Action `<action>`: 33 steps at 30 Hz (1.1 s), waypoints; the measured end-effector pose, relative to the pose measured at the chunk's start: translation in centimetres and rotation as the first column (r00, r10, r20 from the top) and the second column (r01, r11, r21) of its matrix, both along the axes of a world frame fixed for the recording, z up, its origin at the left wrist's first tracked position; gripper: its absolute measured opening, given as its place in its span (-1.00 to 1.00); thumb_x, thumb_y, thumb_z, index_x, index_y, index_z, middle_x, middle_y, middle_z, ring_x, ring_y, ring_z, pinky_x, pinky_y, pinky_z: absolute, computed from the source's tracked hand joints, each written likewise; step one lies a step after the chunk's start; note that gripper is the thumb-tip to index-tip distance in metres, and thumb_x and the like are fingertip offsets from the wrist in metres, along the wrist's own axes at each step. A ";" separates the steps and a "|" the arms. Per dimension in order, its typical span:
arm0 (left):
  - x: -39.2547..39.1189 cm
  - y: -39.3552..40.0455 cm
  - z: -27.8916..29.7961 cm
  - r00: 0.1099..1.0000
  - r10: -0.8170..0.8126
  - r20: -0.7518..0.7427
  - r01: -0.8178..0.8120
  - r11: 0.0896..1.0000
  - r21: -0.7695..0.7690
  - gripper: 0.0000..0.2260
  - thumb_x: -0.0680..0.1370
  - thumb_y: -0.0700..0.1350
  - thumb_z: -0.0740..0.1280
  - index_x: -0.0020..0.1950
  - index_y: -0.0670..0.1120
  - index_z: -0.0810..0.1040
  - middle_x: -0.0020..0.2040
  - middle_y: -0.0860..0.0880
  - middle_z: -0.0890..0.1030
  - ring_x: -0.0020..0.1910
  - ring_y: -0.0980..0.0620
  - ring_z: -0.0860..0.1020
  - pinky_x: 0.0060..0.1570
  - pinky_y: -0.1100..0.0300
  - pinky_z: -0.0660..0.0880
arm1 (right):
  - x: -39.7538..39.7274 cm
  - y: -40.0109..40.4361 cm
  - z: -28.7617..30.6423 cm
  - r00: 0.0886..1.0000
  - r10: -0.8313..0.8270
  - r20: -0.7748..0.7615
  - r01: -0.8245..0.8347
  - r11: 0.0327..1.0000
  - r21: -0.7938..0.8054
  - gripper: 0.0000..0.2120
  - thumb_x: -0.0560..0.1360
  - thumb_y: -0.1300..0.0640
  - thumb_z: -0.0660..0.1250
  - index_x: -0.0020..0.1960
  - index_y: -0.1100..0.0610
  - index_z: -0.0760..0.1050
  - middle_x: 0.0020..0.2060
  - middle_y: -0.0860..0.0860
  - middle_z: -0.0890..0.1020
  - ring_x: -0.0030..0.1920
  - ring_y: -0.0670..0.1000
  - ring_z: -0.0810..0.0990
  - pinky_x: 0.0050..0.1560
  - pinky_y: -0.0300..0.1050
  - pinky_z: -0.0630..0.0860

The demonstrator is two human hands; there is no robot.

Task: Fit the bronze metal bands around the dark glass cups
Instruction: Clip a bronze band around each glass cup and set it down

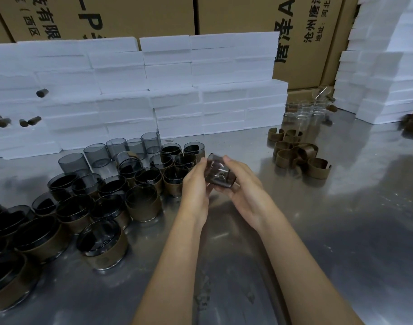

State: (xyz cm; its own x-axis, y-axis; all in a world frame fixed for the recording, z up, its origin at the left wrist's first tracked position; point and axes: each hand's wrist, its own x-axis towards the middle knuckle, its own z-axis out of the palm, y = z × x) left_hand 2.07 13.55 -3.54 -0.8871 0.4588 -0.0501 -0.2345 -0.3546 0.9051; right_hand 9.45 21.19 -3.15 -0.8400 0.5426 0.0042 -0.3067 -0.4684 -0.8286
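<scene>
A dark glass cup (218, 171) is held just above the steel worktop (318, 231), tilted with its mouth turned away, between the left hand (196, 184) and the right hand (244, 186). Both sets of fingers are curled round it, the left from one side and the right cupped beneath and behind, so that the cup is kept steady from both sides. A brownish wrap seems to lie about its lower part; whether a band is already seated there cannot be told through the tinted glass. The loose bronze bands (299, 153) are heaped to the right, within easy reach of the right hand, each an open ring with a gap, presumably so that it can be sprung over a cup. The banded cups (102, 249) are gathered on the left, nearer the left hand, while the bare dark cups (111, 151) are ranked behind them, against the white foam blocks (168, 90). Clear glasses (303, 111) stand farther back on the right, before the cardboard cartons (306, 43). Judging by the number already banded, the work is well advanced.
</scene>
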 end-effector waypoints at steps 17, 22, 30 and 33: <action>1.5 1.3 -0.6 0.988 -0.134 0.072 0.126 0.987 0.102 -0.59 0.70 0.02 0.22 0.44 -0.23 0.45 0.32 -0.32 0.58 0.19 -0.26 0.64 0.16 -0.13 0.57 | -0.7 0.5 -1.2 0.888 -0.450 0.093 0.353 0.798 0.489 -0.90 0.50 0.00 0.53 0.00 -0.07 0.67 -0.08 0.00 0.67 -0.08 -0.05 0.62 0.02 -0.13 0.60; 1.2 1.2 -0.6 0.986 -0.128 0.105 0.117 0.987 0.112 -0.60 0.61 -0.01 0.39 0.33 -0.26 0.55 0.11 -0.25 0.65 -0.07 -0.15 0.69 -0.17 0.02 0.62 | -0.5 1.4 -1.5 0.851 -0.512 0.117 0.397 0.774 0.494 -0.74 0.66 0.18 0.29 -0.14 0.01 0.67 -0.27 0.05 0.67 -0.21 0.21 0.66 -0.08 0.17 0.63; 0.4 1.6 -0.6 0.956 -0.139 0.260 0.103 0.983 0.150 -0.58 0.60 -0.02 0.42 0.39 -0.20 0.53 0.31 -0.29 0.59 0.31 -0.27 0.58 -0.18 0.01 0.68 | 1.1 7.0 -1.3 0.367 -0.894 0.258 0.155 0.332 0.930 -0.59 0.56 0.09 0.30 0.40 0.10 0.46 0.42 0.13 0.37 0.43 0.18 0.28 0.35 0.04 0.27; 0.0 1.7 -1.0 0.945 -0.179 0.275 0.135 0.976 0.172 -0.66 0.60 -0.01 0.42 0.30 -0.16 0.56 0.22 -0.27 0.64 0.33 -0.30 0.57 -0.17 0.00 0.68 | 2.3 9.7 -1.1 0.260 -0.933 0.249 -0.054 0.243 0.968 -0.51 0.56 0.06 0.31 0.45 0.18 0.38 0.55 0.18 0.23 0.54 0.21 0.17 0.45 0.09 0.19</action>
State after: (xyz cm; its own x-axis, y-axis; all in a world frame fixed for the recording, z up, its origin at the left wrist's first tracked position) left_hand 2.03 15.27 -4.52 -0.7609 0.6131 -0.2124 -0.5400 -0.4170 0.7311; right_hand 11.80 30.88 -4.30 -0.2517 0.9145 0.3166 0.7446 0.3920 -0.5402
